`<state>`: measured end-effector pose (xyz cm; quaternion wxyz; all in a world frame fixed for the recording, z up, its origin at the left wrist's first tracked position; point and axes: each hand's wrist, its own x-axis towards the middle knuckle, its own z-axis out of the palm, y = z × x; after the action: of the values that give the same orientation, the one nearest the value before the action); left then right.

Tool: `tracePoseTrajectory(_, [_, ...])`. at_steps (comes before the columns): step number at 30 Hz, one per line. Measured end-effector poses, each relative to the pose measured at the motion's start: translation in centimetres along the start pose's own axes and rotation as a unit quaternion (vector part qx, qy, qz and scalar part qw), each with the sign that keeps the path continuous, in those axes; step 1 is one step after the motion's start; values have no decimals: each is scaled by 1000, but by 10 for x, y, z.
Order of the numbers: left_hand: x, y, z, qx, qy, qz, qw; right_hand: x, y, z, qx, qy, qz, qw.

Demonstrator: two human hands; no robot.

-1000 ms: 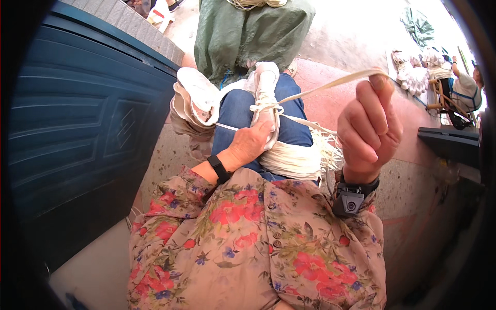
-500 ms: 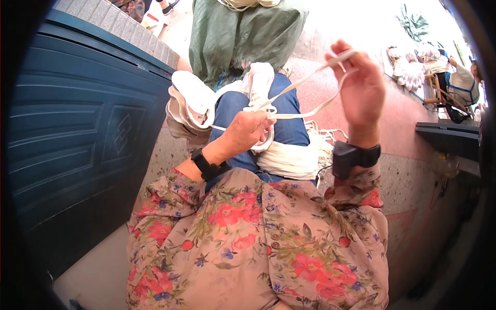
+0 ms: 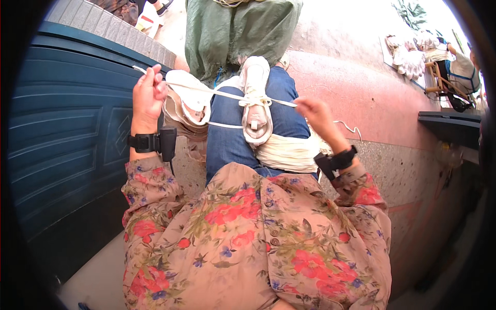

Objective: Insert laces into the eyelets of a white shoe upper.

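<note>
A white lace-up shoe [image 3: 256, 77] rests on my lap between my knees, its heel toward me. My left hand [image 3: 148, 101], raised out to the left, pinches one end of a white shoelace [image 3: 222, 93]. On the other side my right hand [image 3: 318, 116] grips the opposite end, and the lace runs taut across the shoe's opening. Another strand stretches from the shoe's left side to a second white shoe [image 3: 191, 93] beside my left knee. A bundle of cream laces [image 3: 288, 153] lies over my right thigh.
A dark blue panelled door [image 3: 67, 119] stands close on the left. Ahead is a green sack [image 3: 235, 36]. At the far right are a pile of white shoes or gloves [image 3: 406, 59], a wooden frame [image 3: 436, 80] and a dark ledge [image 3: 448, 122].
My hands have moved apart, the left one up and leftward, the right one down. The lace that hung in a loop from my right hand is now drawn tight across the shoe.
</note>
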<state>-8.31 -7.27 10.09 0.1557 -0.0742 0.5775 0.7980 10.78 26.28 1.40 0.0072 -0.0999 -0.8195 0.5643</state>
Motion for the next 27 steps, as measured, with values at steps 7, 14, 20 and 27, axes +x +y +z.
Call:
tracePoseTrajectory(7, [-40,-77,36,368,-148,-162,904,7,14,60,-215,46,-47,974])
tracePoseTrajectory(14, [-56,-111,61,385,-214,-176,880,16,2,72,-296,21,-38,954])
tracePoseTrajectory(20, [-59,-118,52,373,-165,-175,896,21,-8,77,-406,4,-215,888])
tracePoseTrajectory(27, [-56,-146,32,452,-104,5,886,21,-13,73,-421,6,-230,878])
